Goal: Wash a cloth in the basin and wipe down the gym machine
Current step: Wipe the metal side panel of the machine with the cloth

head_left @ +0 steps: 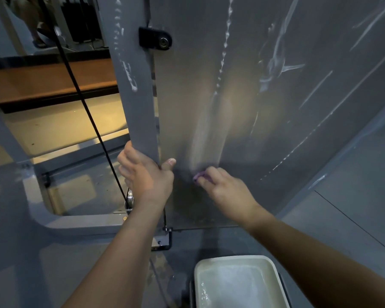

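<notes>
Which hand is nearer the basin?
Right. The right hand, pressing the cloth on the panel, is almost straight above the basin; the left hand grips the post farther left.

Grey smooth floor, thin seam line running across it on the right. Through the frame opening on the left: wooden bench or step with dark edging, pale floor patch below lit by warm yellow light. Dim overall. Sandalled feet visible top left.
</notes>
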{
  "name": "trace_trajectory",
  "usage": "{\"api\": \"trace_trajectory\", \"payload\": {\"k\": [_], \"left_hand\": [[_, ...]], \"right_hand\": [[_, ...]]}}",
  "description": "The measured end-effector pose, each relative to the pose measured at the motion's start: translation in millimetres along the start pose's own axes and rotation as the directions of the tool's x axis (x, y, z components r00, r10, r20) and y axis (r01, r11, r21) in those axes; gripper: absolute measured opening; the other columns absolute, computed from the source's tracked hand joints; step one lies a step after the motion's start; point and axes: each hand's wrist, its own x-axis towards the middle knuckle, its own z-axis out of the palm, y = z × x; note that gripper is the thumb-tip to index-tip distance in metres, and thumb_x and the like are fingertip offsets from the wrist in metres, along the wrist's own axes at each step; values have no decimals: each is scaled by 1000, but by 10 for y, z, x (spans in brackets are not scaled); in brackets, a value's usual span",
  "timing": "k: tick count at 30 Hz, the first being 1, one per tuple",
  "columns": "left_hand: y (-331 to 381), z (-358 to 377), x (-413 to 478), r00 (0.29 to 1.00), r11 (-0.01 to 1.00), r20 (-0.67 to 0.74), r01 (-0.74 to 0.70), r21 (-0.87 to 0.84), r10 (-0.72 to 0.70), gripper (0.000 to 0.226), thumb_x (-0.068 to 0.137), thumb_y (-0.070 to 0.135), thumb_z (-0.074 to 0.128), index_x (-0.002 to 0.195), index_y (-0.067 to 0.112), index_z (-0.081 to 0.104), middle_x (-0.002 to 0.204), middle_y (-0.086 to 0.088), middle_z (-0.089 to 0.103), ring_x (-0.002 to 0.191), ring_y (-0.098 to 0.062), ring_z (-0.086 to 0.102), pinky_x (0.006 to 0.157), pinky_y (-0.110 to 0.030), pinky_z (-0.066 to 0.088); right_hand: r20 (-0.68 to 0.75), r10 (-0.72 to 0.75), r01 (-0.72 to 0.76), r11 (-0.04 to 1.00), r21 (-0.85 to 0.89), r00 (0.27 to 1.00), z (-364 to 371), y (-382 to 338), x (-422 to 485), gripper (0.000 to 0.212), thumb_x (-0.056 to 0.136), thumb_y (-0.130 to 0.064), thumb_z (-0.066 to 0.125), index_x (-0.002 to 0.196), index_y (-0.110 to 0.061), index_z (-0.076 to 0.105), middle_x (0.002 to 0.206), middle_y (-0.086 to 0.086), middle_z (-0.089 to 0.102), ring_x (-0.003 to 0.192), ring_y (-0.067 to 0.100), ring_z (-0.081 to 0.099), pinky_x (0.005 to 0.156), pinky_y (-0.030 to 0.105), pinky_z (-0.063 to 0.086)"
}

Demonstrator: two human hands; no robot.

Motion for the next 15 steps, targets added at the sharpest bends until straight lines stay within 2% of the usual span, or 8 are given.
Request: {"api": "trace_trajectory", "payload": {"k": [2,3,5,8,10,12,13,15], "left_hand": [[13,11,-2,1000,1000,-5,6,4,-6,100,84,34,82,152,13,12,153,-11,19,142,-35,22,119,-53,26],[15,10,-2,1000,1000,-8,12,5,-12,101,84,34,83,152,13,12,153,-12,19,142,-36,23,118,-53,26],[28,5,-3,1000,1000,-4,23,0,-23,102,83,33,83,153,11,13,153,-13,20,142,-37,23,117,-54,27],[45,-11,-10,1000,1000,5,28,-4,-28,102,83,32,83,153,10,13,154,-15,20,142,-39,23,116,-55,27],[51,-16,-11,1000,1000,7,25,-7,-25,100,84,31,83,153,10,13,154,-15,20,142,-39,23,116,-54,26],[54,-17,-17,1000,1000,8,20,-6,-20,99,84,31,83,152,11,14,154,-14,20,142,-39,23,117,-53,27],[54,-18,-18,1000,1000,7,21,-6,-21,99,84,32,82,152,11,14,153,-14,20,142,-38,23,117,-53,27],[56,-21,-28,1000,1000,7,23,-8,-23,98,84,32,82,152,12,14,153,-14,20,141,-38,23,117,-52,27]], "right_hand": [[-114,38,-33,998,48,993,-334,69,166,36,95,-15,56,130,-15,63,116,10,60,99,33,63,55,44,58],[-243,54,-35,996,80,969,-564,93,313,33,98,-15,54,131,-15,62,116,11,62,99,33,65,61,46,60],[-486,93,-37,992,122,869,-978,162,603,31,100,-6,55,128,-10,67,116,13,63,93,30,68,72,45,60],[-574,142,-82,988,129,806,-1056,234,694,34,95,7,57,126,-3,70,118,14,60,96,29,67,80,41,59],[-457,159,-124,987,105,875,-712,212,418,38,95,5,58,130,-5,67,121,14,59,102,33,64,83,46,58],[-150,220,-207,974,96,964,-273,169,-11,38,96,-1,58,132,-12,64,123,11,58,108,33,60,84,51,56],[-19,200,-198,977,75,980,-123,129,-183,34,99,-6,57,131,-16,63,122,9,57,108,33,60,78,49,57],[84,167,-170,985,38,982,-84,107,-290,29,102,-15,56,130,-19,63,119,5,54,104,33,61,68,46,58]]}}
